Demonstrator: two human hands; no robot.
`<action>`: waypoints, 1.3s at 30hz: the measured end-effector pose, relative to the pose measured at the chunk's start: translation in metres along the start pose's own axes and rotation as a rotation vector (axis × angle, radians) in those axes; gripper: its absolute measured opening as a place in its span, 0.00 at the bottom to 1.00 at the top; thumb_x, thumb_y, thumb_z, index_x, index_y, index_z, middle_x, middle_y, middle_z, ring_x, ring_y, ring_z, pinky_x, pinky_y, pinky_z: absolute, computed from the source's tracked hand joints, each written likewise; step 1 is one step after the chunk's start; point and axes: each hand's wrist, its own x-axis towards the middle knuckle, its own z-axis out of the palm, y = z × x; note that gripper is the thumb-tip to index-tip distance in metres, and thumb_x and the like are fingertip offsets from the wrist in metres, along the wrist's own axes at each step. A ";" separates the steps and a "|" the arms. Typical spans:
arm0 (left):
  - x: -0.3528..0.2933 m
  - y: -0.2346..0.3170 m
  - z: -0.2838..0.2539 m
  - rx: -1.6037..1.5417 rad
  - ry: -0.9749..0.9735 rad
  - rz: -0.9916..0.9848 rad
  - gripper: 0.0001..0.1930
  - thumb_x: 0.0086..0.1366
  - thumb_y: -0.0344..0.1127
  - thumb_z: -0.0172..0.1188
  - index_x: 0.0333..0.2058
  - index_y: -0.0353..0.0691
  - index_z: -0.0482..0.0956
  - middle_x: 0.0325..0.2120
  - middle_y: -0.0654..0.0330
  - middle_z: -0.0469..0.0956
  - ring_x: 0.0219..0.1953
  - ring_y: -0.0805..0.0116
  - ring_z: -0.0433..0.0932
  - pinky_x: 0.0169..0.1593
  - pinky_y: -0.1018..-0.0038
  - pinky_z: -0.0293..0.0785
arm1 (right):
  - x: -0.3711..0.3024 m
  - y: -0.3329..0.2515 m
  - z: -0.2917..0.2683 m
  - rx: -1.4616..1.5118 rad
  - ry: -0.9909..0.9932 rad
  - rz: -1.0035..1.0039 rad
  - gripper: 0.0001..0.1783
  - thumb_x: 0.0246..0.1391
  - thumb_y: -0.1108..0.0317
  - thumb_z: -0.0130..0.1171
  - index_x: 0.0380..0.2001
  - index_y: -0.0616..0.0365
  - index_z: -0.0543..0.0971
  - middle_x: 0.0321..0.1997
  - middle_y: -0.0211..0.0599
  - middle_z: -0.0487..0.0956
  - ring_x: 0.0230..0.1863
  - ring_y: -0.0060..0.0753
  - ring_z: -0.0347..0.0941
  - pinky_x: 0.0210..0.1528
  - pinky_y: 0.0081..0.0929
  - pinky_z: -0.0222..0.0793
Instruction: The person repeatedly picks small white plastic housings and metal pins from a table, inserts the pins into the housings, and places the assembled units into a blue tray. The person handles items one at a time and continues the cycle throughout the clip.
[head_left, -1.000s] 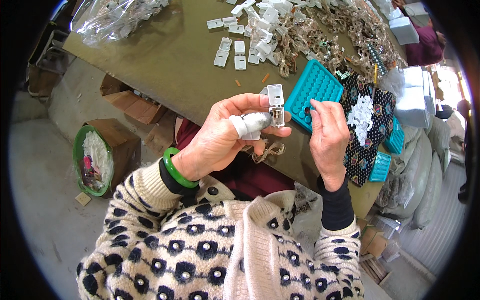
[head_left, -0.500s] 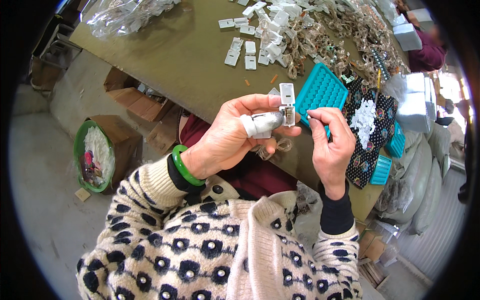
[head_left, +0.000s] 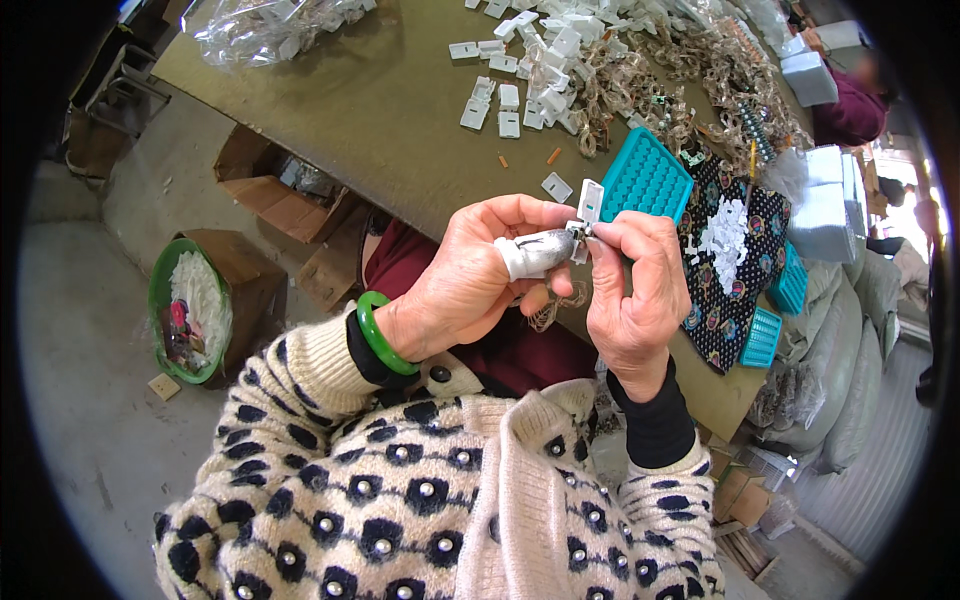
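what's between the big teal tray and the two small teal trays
The head view shows a dark patterned cloth bearing small white pieces between the big teal tray and the small teal trays.

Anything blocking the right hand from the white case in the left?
Nothing visible: the right hand is right at the open white case, held in the left hand. The teal tray lies beyond, not between.
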 end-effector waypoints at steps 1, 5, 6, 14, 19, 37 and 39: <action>-0.001 0.000 0.000 0.008 -0.002 0.005 0.12 0.65 0.29 0.61 0.47 0.35 0.76 0.38 0.52 0.80 0.29 0.69 0.81 0.21 0.80 0.71 | 0.000 0.000 -0.001 0.015 -0.018 0.007 0.11 0.48 0.83 0.63 0.36 0.63 0.77 0.33 0.42 0.75 0.32 0.41 0.72 0.33 0.33 0.70; -0.003 0.000 0.001 0.081 0.015 0.028 0.10 0.65 0.28 0.60 0.45 0.35 0.77 0.37 0.53 0.80 0.28 0.69 0.81 0.20 0.80 0.70 | 0.001 0.000 -0.009 0.084 -0.135 0.024 0.10 0.48 0.83 0.63 0.35 0.63 0.76 0.32 0.42 0.75 0.32 0.43 0.72 0.34 0.34 0.70; -0.003 0.000 0.001 0.084 0.016 0.016 0.10 0.65 0.28 0.60 0.45 0.35 0.77 0.37 0.53 0.80 0.28 0.69 0.81 0.20 0.80 0.70 | 0.002 0.000 -0.011 0.119 -0.169 0.074 0.09 0.48 0.83 0.63 0.33 0.63 0.76 0.31 0.42 0.75 0.33 0.41 0.73 0.36 0.34 0.71; -0.009 0.003 0.013 0.172 -0.101 0.111 0.09 0.63 0.26 0.63 0.42 0.34 0.79 0.37 0.56 0.78 0.29 0.70 0.81 0.23 0.82 0.72 | -0.007 -0.012 -0.016 1.348 -0.080 0.949 0.15 0.59 0.77 0.60 0.46 0.60 0.68 0.43 0.33 0.73 0.43 0.21 0.72 0.46 0.21 0.70; -0.007 0.003 0.013 0.301 -0.070 0.111 0.08 0.64 0.27 0.62 0.42 0.34 0.78 0.34 0.56 0.79 0.30 0.71 0.82 0.23 0.83 0.72 | -0.009 -0.008 -0.012 1.375 -0.082 0.914 0.20 0.58 0.76 0.61 0.52 0.60 0.67 0.47 0.33 0.73 0.48 0.22 0.71 0.53 0.23 0.68; -0.004 -0.004 0.003 0.053 -0.068 -0.054 0.13 0.65 0.36 0.62 0.46 0.38 0.75 0.38 0.53 0.81 0.38 0.63 0.84 0.23 0.84 0.68 | -0.014 -0.008 -0.010 0.615 0.098 0.626 0.09 0.58 0.79 0.61 0.43 0.65 0.79 0.38 0.33 0.82 0.38 0.19 0.77 0.42 0.18 0.74; -0.005 -0.003 0.004 0.038 -0.065 -0.067 0.13 0.65 0.35 0.63 0.46 0.38 0.76 0.37 0.54 0.81 0.35 0.66 0.83 0.23 0.84 0.68 | -0.014 -0.007 -0.009 0.543 0.088 0.597 0.08 0.57 0.80 0.61 0.41 0.65 0.79 0.37 0.35 0.82 0.37 0.21 0.78 0.40 0.19 0.74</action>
